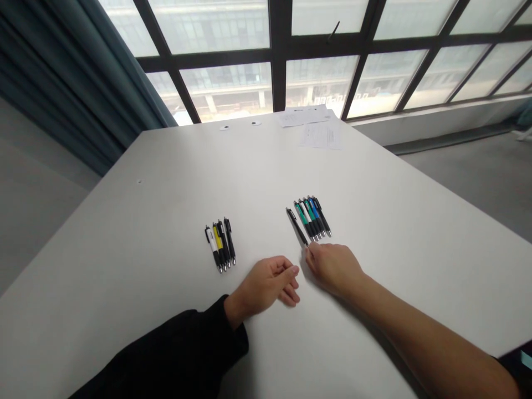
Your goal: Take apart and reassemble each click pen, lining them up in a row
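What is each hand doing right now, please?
Left hand: loosely curled, resting on the white table, holding nothing.
Right hand: fingertips pinching the tip of the slim black pen.

A white table [166, 310] bears two pen clusters [220, 247] [312, 218] (one black pen [296, 226] apart) and papers [316, 126].

Black pen [297, 226], white table [166, 183]

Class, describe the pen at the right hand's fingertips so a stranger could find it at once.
Start at the white table, then find the right-hand cluster of pens. Just left of it lies a black pen, its tip at the right hand. Unlike its neighbours, it lies apart from the row.
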`<action>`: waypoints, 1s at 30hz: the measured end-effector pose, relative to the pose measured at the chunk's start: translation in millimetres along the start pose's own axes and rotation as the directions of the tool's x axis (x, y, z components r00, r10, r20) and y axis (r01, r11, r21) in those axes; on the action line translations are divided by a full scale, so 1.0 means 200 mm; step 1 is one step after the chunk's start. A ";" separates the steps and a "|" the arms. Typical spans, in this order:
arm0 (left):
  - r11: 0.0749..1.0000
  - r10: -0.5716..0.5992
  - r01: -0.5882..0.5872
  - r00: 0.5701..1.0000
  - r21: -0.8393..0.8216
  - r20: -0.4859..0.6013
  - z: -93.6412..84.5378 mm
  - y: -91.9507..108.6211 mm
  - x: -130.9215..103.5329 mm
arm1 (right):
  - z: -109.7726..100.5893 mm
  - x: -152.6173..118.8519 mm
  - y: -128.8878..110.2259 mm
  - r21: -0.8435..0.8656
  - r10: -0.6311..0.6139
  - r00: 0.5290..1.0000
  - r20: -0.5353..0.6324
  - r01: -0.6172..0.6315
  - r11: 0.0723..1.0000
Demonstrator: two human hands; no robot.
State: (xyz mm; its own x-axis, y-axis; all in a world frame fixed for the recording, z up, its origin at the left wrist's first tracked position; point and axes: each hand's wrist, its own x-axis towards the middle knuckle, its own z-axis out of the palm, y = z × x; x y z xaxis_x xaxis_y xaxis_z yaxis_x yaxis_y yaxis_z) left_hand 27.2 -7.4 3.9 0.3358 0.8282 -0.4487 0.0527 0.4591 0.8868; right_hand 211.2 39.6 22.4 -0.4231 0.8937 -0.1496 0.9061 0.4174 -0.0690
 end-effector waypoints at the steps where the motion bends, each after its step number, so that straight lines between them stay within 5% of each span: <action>1: 0.995 0.055 -0.055 0.998 0.080 0.002 -0.01 -0.01 -0.01 | 0.00 0.00 0.00 -0.002 0.015 1.000 0.000 -0.015 1.000; 3: 0.918 0.222 -0.206 0.975 0.338 -0.010 -0.05 -0.01 -0.05 | -0.01 0.01 0.00 0.005 0.057 0.998 0.009 -0.057 0.998; 5: 0.677 0.455 -0.294 0.888 0.675 -0.070 -0.11 -0.01 -0.08 | -0.02 0.01 -0.01 0.017 0.094 0.995 0.013 -0.094 0.995; 7: 0.376 0.653 -0.131 0.740 0.917 -0.162 -0.18 0.00 -0.10 | -0.02 0.01 -0.02 0.022 0.121 0.993 0.011 -0.122 0.992; 9: 0.187 0.744 0.190 0.613 0.964 -0.265 -0.24 0.02 -0.12 | -0.02 0.01 -0.02 0.021 0.140 0.990 0.004 -0.140 0.990; 11: 0.074 0.756 0.414 0.570 0.907 -0.322 -0.29 0.03 -0.13 | -0.01 0.01 -0.03 0.021 0.149 0.989 -0.004 -0.149 0.989; 13: 0.006 0.751 0.507 0.567 0.862 -0.339 -0.33 0.04 -0.14 | -0.01 0.01 -0.02 0.022 0.144 0.989 -0.013 -0.144 0.989; 23: -0.148 0.796 0.323 0.600 0.935 -0.082 -0.36 0.03 -0.11 | 0.03 -0.02 0.01 0.225 0.008 0.986 -0.166 0.030 0.974; 26: -0.064 0.821 0.164 0.569 0.984 -0.042 -0.34 0.01 -0.10 | 0.03 -0.03 0.04 0.431 -0.040 0.970 -0.241 0.144 0.891; 30: 0.167 0.841 -0.291 0.541 0.942 0.018 -0.27 0.00 -0.11 | 0.01 -0.03 0.07 0.716 0.024 0.940 -0.340 0.242 0.655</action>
State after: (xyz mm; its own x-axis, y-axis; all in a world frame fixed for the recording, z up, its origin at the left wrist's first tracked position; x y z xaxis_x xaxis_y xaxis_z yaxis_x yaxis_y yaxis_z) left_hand -30.6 -7.8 8.5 0.2431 0.8284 0.5046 0.7971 -0.4670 0.3827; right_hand 227.0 39.3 20.1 -0.3767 0.9060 0.1930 0.4914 0.3721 -0.7874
